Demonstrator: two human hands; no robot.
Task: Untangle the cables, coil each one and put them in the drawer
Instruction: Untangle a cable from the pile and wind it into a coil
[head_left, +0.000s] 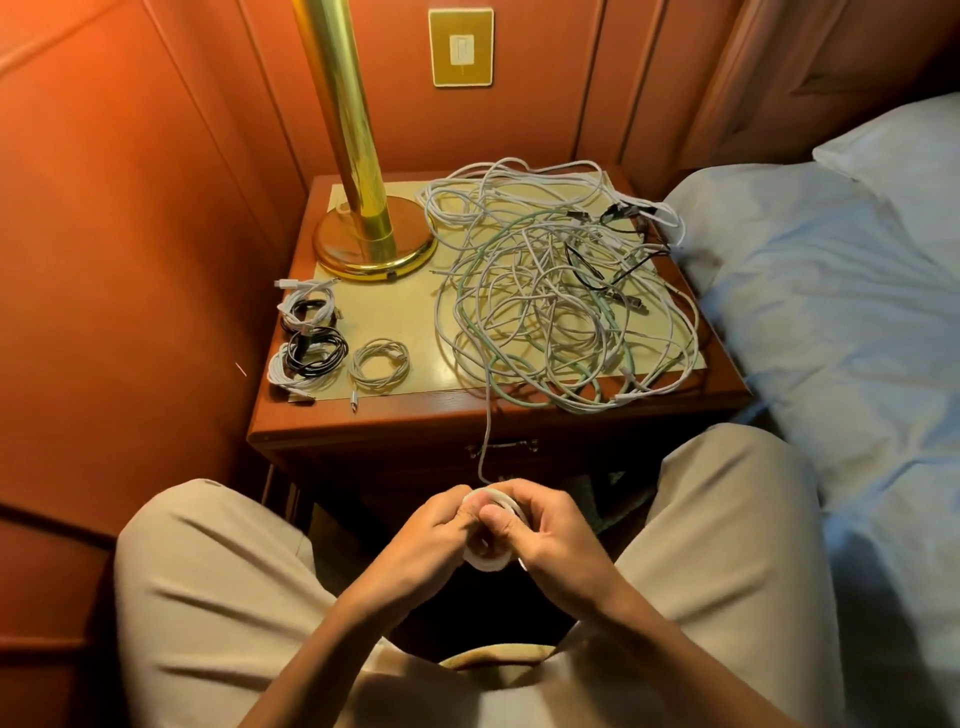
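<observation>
In front of the nightstand (363, 421): left hand (431, 535) and right hand (545, 530) both grip a white coil (488, 561) | on its top: tangled cables (561, 291), right part; three coiled cables (332, 348), left front | lamp (374, 244), left back.

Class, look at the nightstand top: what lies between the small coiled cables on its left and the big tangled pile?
Only bare tabletop between the coiled cables and the tangled pile, per the head view.
</observation>
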